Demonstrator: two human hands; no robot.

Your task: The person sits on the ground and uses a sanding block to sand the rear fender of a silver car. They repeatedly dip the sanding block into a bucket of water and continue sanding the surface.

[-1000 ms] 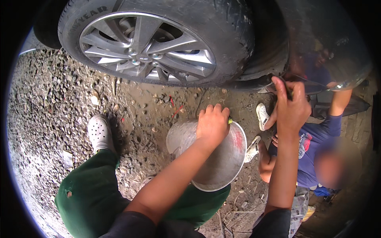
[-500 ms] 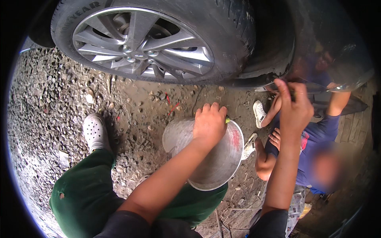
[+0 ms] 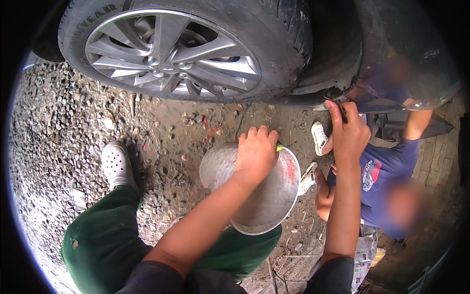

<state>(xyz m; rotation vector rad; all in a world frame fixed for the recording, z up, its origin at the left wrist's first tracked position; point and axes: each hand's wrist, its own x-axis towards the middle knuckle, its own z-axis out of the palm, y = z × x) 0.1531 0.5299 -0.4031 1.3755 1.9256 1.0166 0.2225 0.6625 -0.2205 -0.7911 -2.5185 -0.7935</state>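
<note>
My left hand (image 3: 257, 153) is closed over the far edge of a round grey plate (image 3: 264, 206) with a pale rim and a reddish smear. A bit of something yellow-green (image 3: 279, 147) pokes out beside its fingers; the rest of that is hidden. My right hand (image 3: 351, 131) is raised, pinching a thin dark blade-like tool (image 3: 341, 111) between thumb and fingers. The tool's tip lies close to the lower edge of a dark car bumper (image 3: 387, 93); whether it touches, I cannot tell.
A car wheel (image 3: 171, 54) with silver spokes fills the top. Gravel and wet mud (image 3: 161, 117) cover the ground around my grey clog (image 3: 116, 162). A co-worker (image 3: 387, 166) in a blue shirt sits close at the right, an arm raised to the bumper. Newspaper (image 3: 364, 255) lies lower right.
My right hand has shifted left and turned slightly, and the thin tool now shows more clearly. The co-worker's lower hand has moved down out of clear sight. My left hand stays nearly still.
</note>
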